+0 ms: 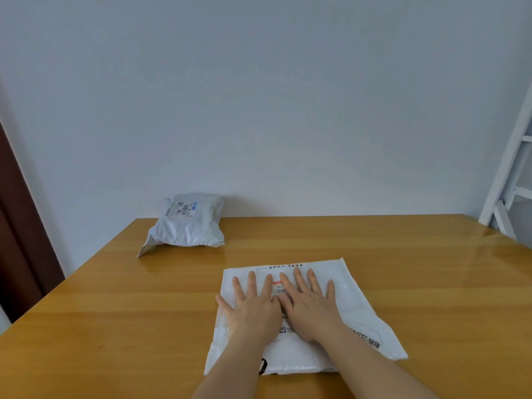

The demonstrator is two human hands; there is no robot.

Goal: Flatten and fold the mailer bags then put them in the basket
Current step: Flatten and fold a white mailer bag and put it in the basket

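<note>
A white mailer bag [357, 309] with printed text and a barcode label lies flat on the wooden table [115, 312], near the front edge. My left hand [253, 303] and my right hand [309, 303] press down on it side by side, palms flat and fingers spread straight. A second mailer bag [187, 226], grey-white and puffy with a shipping label on top, sits at the table's back left against the wall. No basket is in view.
A pale wall stands behind the table. A dark brown door frame [20, 240] runs along the left. A white ladder-like frame [509, 182] stands past the table's back right corner.
</note>
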